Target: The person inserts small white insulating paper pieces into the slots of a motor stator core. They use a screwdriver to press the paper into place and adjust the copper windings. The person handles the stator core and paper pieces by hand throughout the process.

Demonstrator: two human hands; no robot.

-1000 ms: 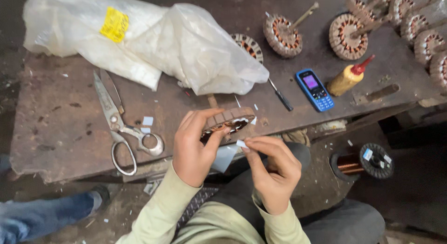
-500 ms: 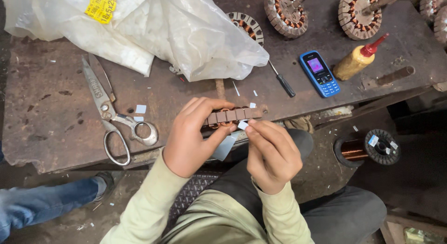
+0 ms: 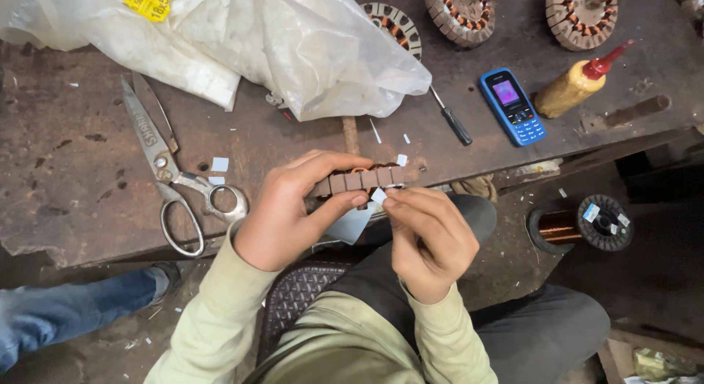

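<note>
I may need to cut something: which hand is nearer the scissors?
Left. The left hand sits just right of the scissors handles; the right hand is beyond it, farther off.

Around the blue phone [image 3: 512, 106] on my bench [image 3: 66, 200] I count three wound stators, one pair of scissors [image 3: 170, 171], one screwdriver [image 3: 452, 118], one glue bottle [image 3: 576, 83], one plastic bag [image 3: 293, 39], one wire spool [image 3: 583, 224].

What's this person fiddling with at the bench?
The left hand grips a brown slotted metal motor core at the edge of the worn metal bench. The right hand pinches a small white paper slip against it. Large steel scissors and a blue mobile phone lie nearby.
</note>
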